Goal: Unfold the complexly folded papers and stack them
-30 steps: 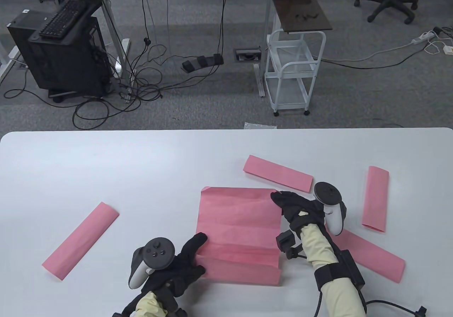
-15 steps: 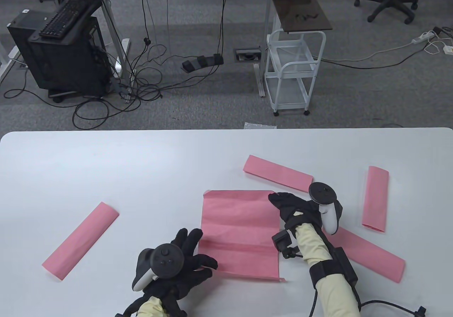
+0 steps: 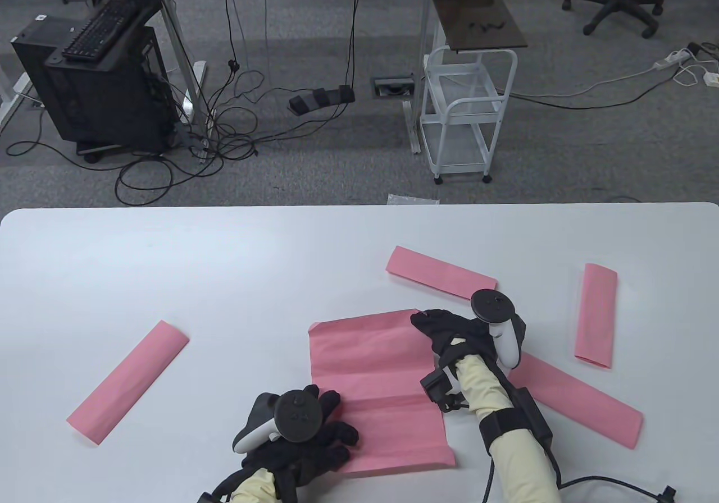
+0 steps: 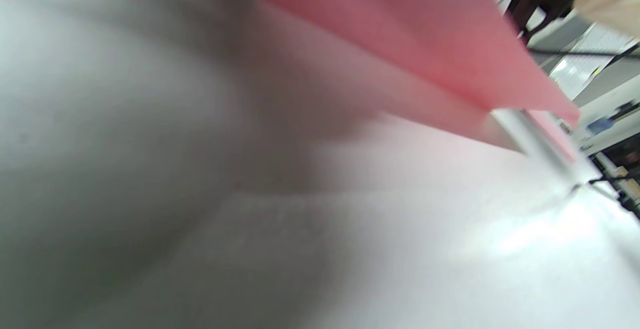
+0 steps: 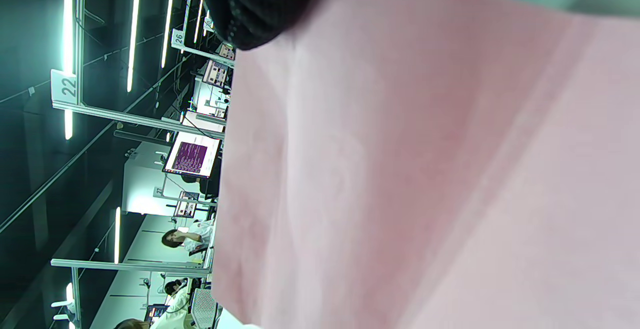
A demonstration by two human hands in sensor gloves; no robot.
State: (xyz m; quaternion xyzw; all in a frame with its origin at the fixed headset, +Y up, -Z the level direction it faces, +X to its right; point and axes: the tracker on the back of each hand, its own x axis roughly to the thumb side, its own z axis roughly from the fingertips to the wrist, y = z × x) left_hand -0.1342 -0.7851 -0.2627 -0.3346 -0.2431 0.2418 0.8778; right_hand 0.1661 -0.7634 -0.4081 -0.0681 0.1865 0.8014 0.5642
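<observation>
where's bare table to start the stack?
Widest bare patch: the table far-left, beyond the left folded strip. A smaller gap lies between that strip and the unfolded sheet. The right side is crowded: three folded strips ring the right hand.

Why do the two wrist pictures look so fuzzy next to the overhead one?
Table view: sharp, evenly lit, with soft shadows. Left wrist view: sits very close to the white table, so it and the unfolded pink sheet smear, with glare at right. Right wrist view: the sheet fills the frame out of focus, while the background lab is sharp.
</observation>
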